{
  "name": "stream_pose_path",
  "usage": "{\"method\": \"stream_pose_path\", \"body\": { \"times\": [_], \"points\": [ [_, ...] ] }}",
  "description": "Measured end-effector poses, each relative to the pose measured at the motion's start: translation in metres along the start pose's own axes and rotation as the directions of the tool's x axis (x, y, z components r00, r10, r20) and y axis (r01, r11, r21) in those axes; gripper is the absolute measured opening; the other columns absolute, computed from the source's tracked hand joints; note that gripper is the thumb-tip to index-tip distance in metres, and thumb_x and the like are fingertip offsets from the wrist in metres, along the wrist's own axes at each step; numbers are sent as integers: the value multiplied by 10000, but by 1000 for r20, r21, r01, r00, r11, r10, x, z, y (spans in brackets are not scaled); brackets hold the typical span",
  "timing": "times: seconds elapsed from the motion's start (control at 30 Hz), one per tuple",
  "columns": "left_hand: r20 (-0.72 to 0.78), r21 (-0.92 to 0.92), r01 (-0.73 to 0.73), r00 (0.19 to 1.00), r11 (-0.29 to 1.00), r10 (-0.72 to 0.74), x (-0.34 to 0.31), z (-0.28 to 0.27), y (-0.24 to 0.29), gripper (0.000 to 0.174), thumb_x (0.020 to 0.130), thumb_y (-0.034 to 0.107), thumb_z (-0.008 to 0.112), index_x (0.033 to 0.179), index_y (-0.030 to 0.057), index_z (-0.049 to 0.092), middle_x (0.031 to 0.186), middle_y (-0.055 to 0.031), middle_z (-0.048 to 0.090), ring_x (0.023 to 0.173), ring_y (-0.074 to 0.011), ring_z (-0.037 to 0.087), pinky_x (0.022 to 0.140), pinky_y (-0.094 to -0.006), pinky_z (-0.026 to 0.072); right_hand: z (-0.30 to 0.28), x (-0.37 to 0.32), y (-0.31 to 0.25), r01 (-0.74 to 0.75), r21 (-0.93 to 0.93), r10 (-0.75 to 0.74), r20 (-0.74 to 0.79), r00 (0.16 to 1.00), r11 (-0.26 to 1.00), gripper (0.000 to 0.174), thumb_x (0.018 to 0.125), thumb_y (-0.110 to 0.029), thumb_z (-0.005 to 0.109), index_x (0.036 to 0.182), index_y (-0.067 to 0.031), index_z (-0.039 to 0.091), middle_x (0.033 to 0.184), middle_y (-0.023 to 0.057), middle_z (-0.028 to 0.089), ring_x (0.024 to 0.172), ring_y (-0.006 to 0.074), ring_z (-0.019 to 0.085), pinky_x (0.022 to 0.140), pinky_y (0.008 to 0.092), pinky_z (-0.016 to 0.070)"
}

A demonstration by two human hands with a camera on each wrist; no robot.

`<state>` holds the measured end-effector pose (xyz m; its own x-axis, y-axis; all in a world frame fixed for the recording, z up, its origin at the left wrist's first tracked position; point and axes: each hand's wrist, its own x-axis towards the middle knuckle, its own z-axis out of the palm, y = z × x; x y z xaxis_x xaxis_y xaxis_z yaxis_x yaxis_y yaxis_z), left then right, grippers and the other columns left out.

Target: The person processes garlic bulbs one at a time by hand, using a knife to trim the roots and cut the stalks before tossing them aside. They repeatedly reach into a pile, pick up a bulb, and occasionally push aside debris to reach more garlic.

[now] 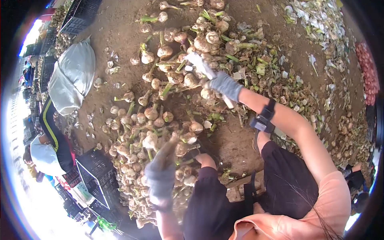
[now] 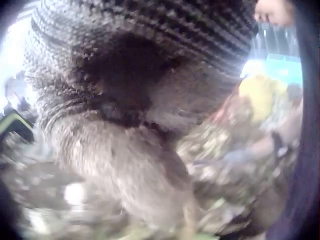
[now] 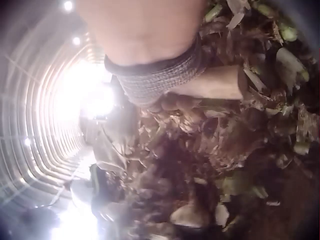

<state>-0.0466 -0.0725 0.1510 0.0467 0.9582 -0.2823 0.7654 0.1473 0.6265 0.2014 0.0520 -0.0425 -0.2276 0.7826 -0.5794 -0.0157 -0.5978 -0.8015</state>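
Observation:
A big heap of garlic bulbs (image 1: pixel 160 120) with green stalks lies on the dirt in front of me. My right hand (image 1: pixel 224 85), in a grey glove, reaches out over the far side of the heap and grips a pale-handled cutting tool (image 1: pixel 199 64). The right wrist view shows the glove cuff (image 3: pixel 150 80) and a tan handle (image 3: pixel 210 82) above cut leaves. My left hand (image 1: pixel 161 173), also gloved, is raised over the near bulbs and blurred, with its fingers (image 1: pixel 170 145) stretched out and nothing in them. The left wrist view is filled by the glove (image 2: pixel 130 125).
Cut stalks and skins (image 1: pixel 264 68) cover the ground at right. A grey sack (image 1: pixel 74 74) lies at left. Black crates (image 1: pixel 94 176) stand near another seated person (image 1: pixel 50 140). A red net bag (image 1: pixel 367 72) is at the far right. My knees (image 1: pixel 208 160) are close below.

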Motion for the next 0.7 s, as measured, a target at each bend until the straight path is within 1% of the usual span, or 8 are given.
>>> {"method": "stream_pose_path", "body": {
  "times": [0.07, 0.13, 0.27, 0.3, 0.4, 0.5, 0.57, 0.7],
  "points": [
    [75, 11, 11, 997, 1000, -11, 41, 33, 20, 390, 755, 105, 732, 1126, 66, 618, 828, -88, 696, 824, -144, 663, 747, -261, 517, -22, -10, 9, -117, 464, 89, 81, 993, 878, 175, 760, -217, 700, 829, -74, 626, 640, 17, 591, 469, 148, 523, 428, 289, 459],
    [62, 91, 35, 997, 995, -41, 69, 71, 20, 520, 695, 186, 793, 1154, 63, 581, 885, -97, 684, 838, -170, 661, 761, -285, 522, -27, -31, -7, -298, 525, 323, 44, 945, 798, 220, 745, -201, 726, 887, -76, 614, 653, 38, 599, 489, 161, 553, 437, 300, 477],
    [-42, 49, -541, 839, 839, 543, 100, 122, 21, 894, 581, 267, 858, 1319, 41, 406, 1246, -137, 518, 1094, -270, 551, 923, -348, 460, -23, -73, -29, -449, 679, 471, 169, 866, 581, 156, 780, -192, 702, 831, -75, 612, 638, 54, 601, 477, 170, 555, 441, 307, 476],
    [-4, -70, -511, 859, 857, 512, 101, 135, 16, 900, 587, 226, 855, 1334, 46, 387, 1245, -132, 519, 1106, -264, 543, 940, -348, 446, -38, -48, 31, -479, 696, 403, 288, 869, 534, 185, 816, -219, 672, 886, -55, 620, 655, 46, 617, 471, 155, 551, 443, 297, 470],
    [76, -545, -313, 906, 778, 417, 101, 158, -1, 812, 613, 107, 836, 1305, 57, 413, 1208, -86, 537, 1097, -202, 537, 939, -324, 438, -41, -65, 21, -490, 545, 353, 343, 871, 680, 222, 847, -229, 640, 937, -27, 618, 652, 28, 619, 470, 134, 548, 439, 288, 468],
    [170, -886, 47, 958, 461, 229, 89, 157, 12, 685, 640, 65, 807, 1231, 55, 460, 1157, -48, 544, 1050, -167, 541, 915, -309, 452, -45, -66, 37, -56, 0, 55, -83, 995, 998, 266, 874, -279, 600, 974, -35, 636, 666, 55, 636, 508, 142, 586, 488, 295, 497],
    [191, -901, 100, 965, 422, 181, 89, 161, 4, 705, 655, 35, 785, 1261, 50, 425, 1140, -59, 553, 1041, -163, 549, 897, -305, 468, -65, -72, 36, -5, -625, -100, -133, 986, 781, 356, 900, -368, 545, 1106, -87, 616, 690, 119, 643, 547, 192, 619, 515, 311, 504],
    [292, -830, 212, 953, 516, 78, 92, 168, -5, 728, 672, 30, 764, 1292, 36, 381, 1106, -82, 572, 1018, -167, 559, 888, -300, 474, -55, -100, 1, 439, -795, -518, 188, 835, 418, 424, 896, -402, 526, 1249, -168, 544, 681, 151, 639, 544, 260, 616, 471, 358, 481]
  ]
}}
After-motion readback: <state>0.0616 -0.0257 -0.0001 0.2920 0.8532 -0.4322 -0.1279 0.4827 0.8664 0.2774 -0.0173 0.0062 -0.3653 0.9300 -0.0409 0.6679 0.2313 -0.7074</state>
